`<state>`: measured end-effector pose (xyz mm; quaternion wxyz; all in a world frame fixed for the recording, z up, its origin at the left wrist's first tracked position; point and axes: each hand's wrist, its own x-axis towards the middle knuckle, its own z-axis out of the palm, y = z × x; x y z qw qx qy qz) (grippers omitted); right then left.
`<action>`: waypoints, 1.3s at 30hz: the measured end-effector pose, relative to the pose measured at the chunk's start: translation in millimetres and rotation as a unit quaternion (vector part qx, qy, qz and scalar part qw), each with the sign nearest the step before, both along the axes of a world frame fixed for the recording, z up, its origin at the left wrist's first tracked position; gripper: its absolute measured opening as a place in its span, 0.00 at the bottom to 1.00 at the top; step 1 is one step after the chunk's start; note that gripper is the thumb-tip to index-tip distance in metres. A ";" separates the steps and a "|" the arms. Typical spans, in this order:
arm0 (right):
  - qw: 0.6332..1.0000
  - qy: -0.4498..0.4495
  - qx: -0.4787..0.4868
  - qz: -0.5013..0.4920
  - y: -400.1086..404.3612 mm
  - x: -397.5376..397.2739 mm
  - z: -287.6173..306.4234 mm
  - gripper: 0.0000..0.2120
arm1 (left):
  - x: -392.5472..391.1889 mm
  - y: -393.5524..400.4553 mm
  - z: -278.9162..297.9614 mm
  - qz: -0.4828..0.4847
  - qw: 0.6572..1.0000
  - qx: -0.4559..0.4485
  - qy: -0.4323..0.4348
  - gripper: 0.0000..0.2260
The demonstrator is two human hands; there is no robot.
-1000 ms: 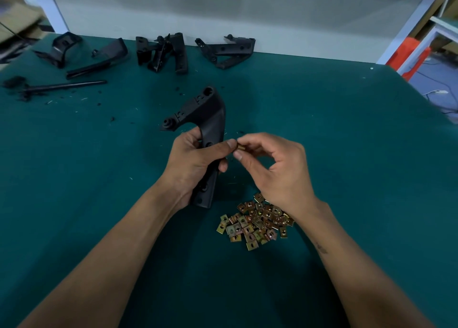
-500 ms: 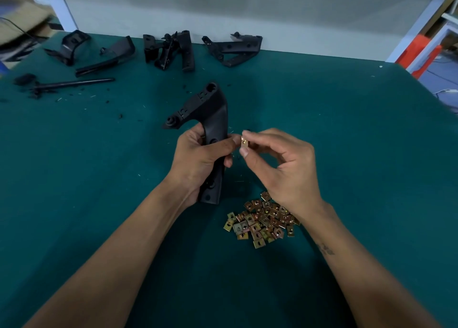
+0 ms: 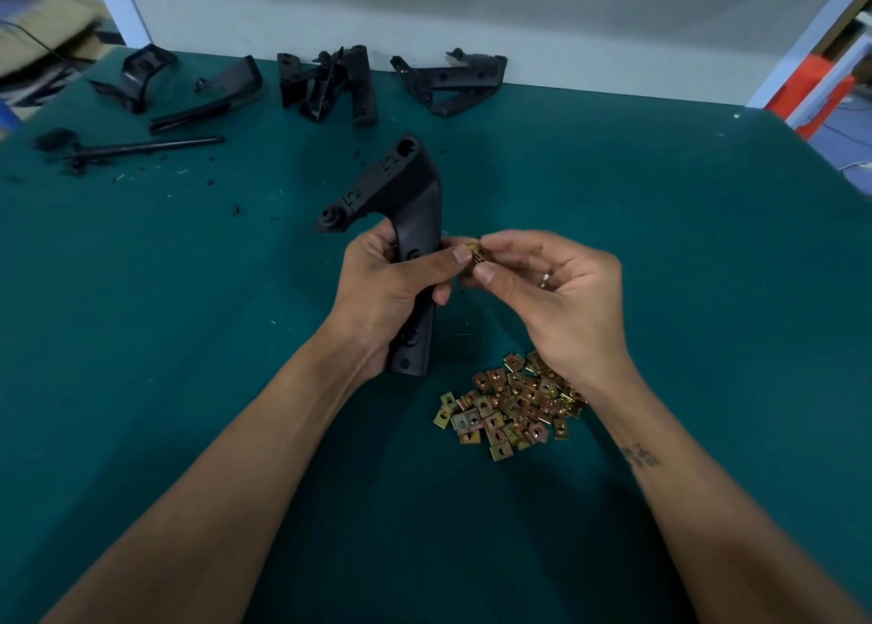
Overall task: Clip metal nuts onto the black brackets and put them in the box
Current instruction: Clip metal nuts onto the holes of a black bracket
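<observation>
My left hand [image 3: 391, 288] grips a black bracket [image 3: 410, 194] by its long shank, its angled head pointing up and left above the green table. My right hand [image 3: 552, 288] pinches a small brass-coloured metal nut [image 3: 477, 254] between thumb and fingertips, right beside the bracket's right edge and touching my left thumb. A pile of several more metal nuts [image 3: 512, 404] lies on the table under my right wrist. No box is in view.
Several more black brackets [image 3: 330, 83] and another pair [image 3: 453, 80] lie along the table's far edge by the white wall. A black rod [image 3: 146, 147] and plastic crumbs lie at the far left. An orange object [image 3: 802, 95] stands beyond the right corner.
The nut in my right fingers has stayed at the bracket's right edge, turning slightly. My right hand has opened a little outward. The camera has shifted, so the table items sit a bit further right.
</observation>
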<state>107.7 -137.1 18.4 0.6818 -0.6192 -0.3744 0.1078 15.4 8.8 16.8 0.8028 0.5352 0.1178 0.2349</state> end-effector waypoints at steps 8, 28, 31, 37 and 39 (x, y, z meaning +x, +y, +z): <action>0.993 0.095 -0.006 0.065 -4.8 7.3 9.0 0.09 | -2.0 8.0 0.7 -0.042 0.998 0.031 0.028 0.14; 0.981 0.167 0.008 0.094 -24.3 27.9 22.7 0.07 | -8.8 17.2 4.4 -0.168 0.985 0.021 0.036 0.10; 0.985 0.168 0.019 0.041 -27.2 34.3 24.2 0.09 | -7.4 19.4 3.5 -0.175 0.982 0.050 0.057 0.08; 0.982 0.185 0.036 -0.030 -24.6 36.3 23.4 0.11 | -4.0 13.3 -3.6 -0.115 0.964 0.214 0.104 0.15; 0.983 0.174 0.048 -0.045 -22.8 34.7 23.4 0.10 | -3.8 11.7 -4.8 -0.124 0.954 0.256 0.097 0.16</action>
